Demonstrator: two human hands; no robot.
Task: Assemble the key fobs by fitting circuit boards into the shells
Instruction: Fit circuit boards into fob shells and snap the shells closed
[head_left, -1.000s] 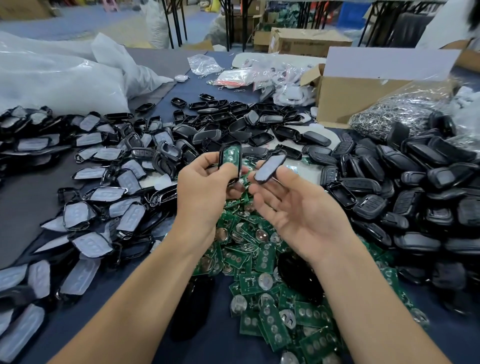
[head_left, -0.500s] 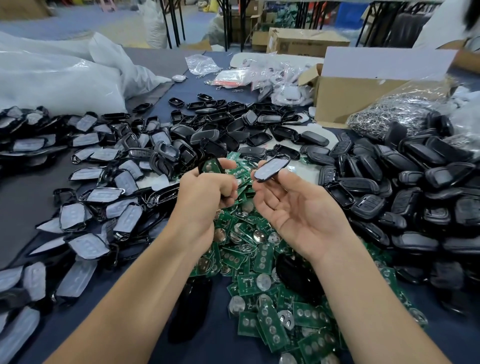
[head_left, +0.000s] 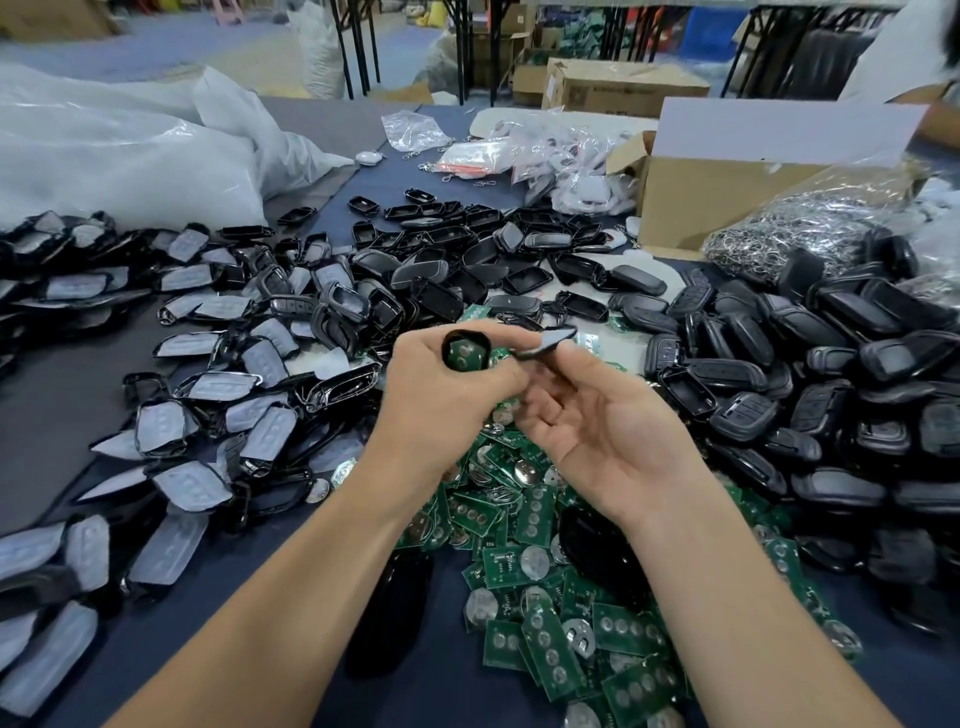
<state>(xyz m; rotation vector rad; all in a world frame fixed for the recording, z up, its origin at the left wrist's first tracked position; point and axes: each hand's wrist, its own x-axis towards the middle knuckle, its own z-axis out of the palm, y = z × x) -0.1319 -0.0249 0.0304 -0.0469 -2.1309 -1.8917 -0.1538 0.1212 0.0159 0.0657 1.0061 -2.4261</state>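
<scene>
Grips were closed on both sides. The left hand (head_left: 447, 402) was curled round a black shell (head_left: 447, 344), which was held face-up above the middle of the desk (head_left: 47, 395). A green circuit board (head_left: 467, 354) was seen seated inside the shell's rim, so this fitting was judged done or nearly done. A second black piece, taken to be the matching cover (head_left: 545, 341), was pinched at the fingertips of the right hand (head_left: 613, 436), whose palm was turned upward. Cover and shell were held just beside each other; whether they touched could not be told. The closing of this pair was judged to be the step in hand. Of the whole task, most was judged to be left. A heap of loose circuit boards (head_left: 540, 644) was spread on the desk beneath the forearms. A pile of shells with grey button pads (head_left: 260, 441) was laid to the left, and open empty shells (head_left: 527, 278) were scattered behind the hands. A large mound of black fob parts (head_left: 831, 332) was heaped to the right; whether these were finished units or unused covers could not be told. Behind the piles, white plastic sacks (head_left: 119, 150), a cardboard box (head_left: 727, 192) and a clear bag of metal rings (head_left: 795, 234) were shown. The rings suggested a later fitting step that had not yet been begun on the held piece.
</scene>
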